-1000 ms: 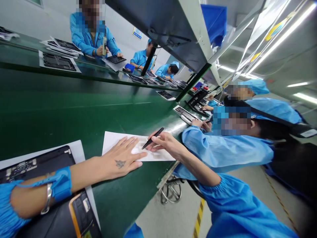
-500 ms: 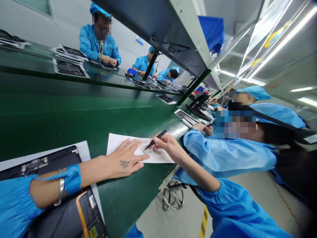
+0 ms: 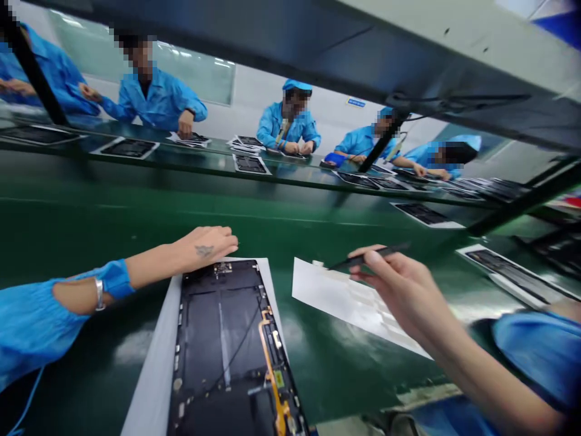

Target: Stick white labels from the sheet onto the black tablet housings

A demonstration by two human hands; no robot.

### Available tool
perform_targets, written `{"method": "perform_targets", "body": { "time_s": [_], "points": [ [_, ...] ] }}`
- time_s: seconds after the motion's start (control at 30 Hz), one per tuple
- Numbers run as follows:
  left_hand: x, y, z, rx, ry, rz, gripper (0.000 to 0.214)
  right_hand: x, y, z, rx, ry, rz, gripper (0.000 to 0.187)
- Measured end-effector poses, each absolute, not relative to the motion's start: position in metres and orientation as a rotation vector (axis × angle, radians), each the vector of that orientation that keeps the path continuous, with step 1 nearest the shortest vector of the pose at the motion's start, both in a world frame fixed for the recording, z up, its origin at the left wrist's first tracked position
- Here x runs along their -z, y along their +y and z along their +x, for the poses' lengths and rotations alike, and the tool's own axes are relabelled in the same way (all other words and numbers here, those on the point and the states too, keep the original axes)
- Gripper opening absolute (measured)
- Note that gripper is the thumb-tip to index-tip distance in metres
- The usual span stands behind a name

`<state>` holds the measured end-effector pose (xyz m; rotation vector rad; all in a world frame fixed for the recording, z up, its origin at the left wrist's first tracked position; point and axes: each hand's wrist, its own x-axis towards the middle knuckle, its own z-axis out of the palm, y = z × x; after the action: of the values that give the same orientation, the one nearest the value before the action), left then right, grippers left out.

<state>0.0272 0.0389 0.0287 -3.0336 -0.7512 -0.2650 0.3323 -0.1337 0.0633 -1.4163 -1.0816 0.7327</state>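
Observation:
In my right hand (image 3: 394, 275) is a pair of black tweezers (image 3: 354, 261), its tips pointing left over a white sheet (image 3: 324, 290). The sheet carries several pale, translucent pieces. A small whitish tab (image 3: 318, 264) shows near the tips; whether they grip it is unclear. My left hand (image 3: 211, 244) is at the far edge of a black device housing (image 3: 213, 339), fingers loosely bent and holding nothing visible; its thumb is hidden. Inside the housing are an orange flex cable (image 3: 269, 348) and small boards. White paper (image 3: 152, 363) lies beneath the housing.
Across the green bench (image 3: 136, 212), several co-workers in blue work at a raised shelf (image 3: 299, 175) bearing black housings on paper. Another housing (image 3: 508, 272) is at right, beside a co-worker's blue sleeve (image 3: 535, 345). An overhead metal beam (image 3: 318, 42) crosses above.
My view has turned left. My left hand has come off the white sheet and is now by the housing's far edge. The tweezers have lifted toward the sheet's far edge.

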Motion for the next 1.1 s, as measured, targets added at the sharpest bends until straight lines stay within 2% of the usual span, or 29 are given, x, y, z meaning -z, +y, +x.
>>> {"method": "perform_targets", "body": {
  "time_s": [0.23,0.43,1.1],
  "points": [
    [0.0,0.017,-0.008,0.557,-0.682,-3.134,0.031,-0.033,-0.051,0.237,-1.057,-1.247,-1.263,0.049],
    [0.005,0.017,-0.005,0.783,-0.592,-3.191,0.027,-0.012,-0.032,0.234,-1.17,-1.217,-1.329,0.049],
    [0.004,0.014,-0.003,0.793,-0.597,-3.21,0.031,-0.023,-0.022,0.24,-1.342,-1.279,-1.424,0.045]
  ]
}}
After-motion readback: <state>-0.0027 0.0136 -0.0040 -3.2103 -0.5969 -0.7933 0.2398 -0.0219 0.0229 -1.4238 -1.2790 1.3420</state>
